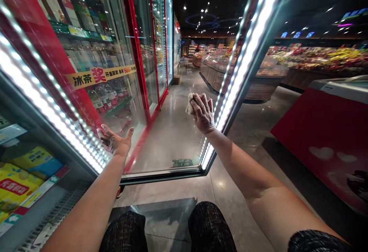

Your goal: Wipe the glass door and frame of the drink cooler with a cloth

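Observation:
A glass fridge door [169,137] with bright light strips along its frame stands swung out in front of me. My right hand [203,112] presses a crumpled pale cloth [190,104] against the glass, close to the right light strip [244,68]. On the left, my left hand [115,140] has its fingers and thumb spread, beside the left light strip [54,102]. Nothing shows in it. Whether its fingers touch the glass or the frame, I cannot tell.
Shelves with yellow packets [21,183] are at the lower left. Red-framed fridges [135,41] with bottles line the left side. A red chest freezer [322,129] stands at the right, with produce displays [316,60] behind. My knees [211,225] are below the door.

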The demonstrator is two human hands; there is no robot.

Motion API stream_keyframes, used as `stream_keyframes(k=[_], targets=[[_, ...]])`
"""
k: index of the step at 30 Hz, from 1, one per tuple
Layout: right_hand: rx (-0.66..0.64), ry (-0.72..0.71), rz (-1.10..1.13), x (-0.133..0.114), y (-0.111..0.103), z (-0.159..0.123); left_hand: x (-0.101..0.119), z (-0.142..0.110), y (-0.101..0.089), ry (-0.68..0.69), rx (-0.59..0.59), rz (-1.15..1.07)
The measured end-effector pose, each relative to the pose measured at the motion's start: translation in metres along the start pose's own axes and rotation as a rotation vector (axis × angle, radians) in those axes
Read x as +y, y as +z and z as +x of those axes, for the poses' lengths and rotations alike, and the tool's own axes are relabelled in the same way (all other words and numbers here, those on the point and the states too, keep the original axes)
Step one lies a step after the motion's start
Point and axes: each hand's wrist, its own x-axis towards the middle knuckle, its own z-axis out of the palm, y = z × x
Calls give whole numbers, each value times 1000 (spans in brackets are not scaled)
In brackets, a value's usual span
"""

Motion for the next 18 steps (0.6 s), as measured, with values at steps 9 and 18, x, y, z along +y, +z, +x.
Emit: stream_keyframes(k=[9,18], targets=[[182,154,25,17,3,-2,-4,2,1,2,-15,24],[164,322,-97,31,-19,10,-5,2,2,0,9,-21]])
